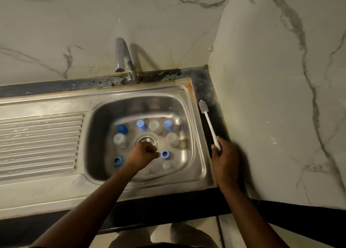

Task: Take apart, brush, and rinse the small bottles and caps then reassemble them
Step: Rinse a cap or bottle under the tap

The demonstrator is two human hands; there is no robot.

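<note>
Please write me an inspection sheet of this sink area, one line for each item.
Surface: steel sink with ribbed drainboard, in a dark counter.
Job's things: clear bottles and blue caps sit in the basin around the drain; brush over the counter, right of the sink.
Clutter: nothing seen.
Hands: left hand curled beside the drain, hold unclear; right hand grips the brush handle.
Cables: nothing seen.
Surroundings: tap above the basin, marble walls.
</note>
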